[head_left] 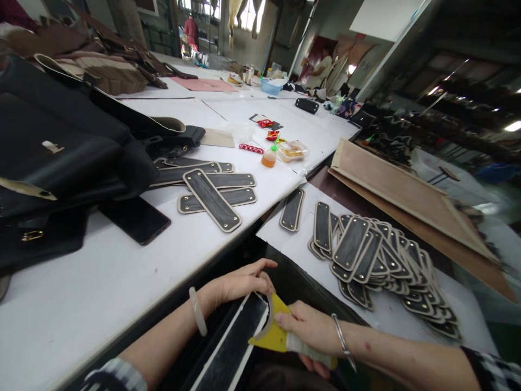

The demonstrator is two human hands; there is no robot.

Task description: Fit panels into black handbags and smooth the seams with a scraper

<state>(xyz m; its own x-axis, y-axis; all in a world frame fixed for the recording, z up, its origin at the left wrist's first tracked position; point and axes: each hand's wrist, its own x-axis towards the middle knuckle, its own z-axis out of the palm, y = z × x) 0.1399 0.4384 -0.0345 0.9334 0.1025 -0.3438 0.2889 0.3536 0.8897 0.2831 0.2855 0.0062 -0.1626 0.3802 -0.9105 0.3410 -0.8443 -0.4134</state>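
Note:
My right hand is closed round the pale handle of a yellow scraper-like tool with a curved, hollowed edge. That edge lies against the rounded end of a long black strip with pale borders, which slants up from my lap. My left hand is at the strip's far end, index finger stretched out and the other fingers curled down over it; its exact grip is partly hidden. To the right lies a heap of black panels with pale edges and metal studs. Similar black panels lie crossed on the white table.
A black handbag and a dark phone occupy the left of the white table. Farther back are a small bottle of amber liquid, a clear food box and red packets. A tilted brown board stands right.

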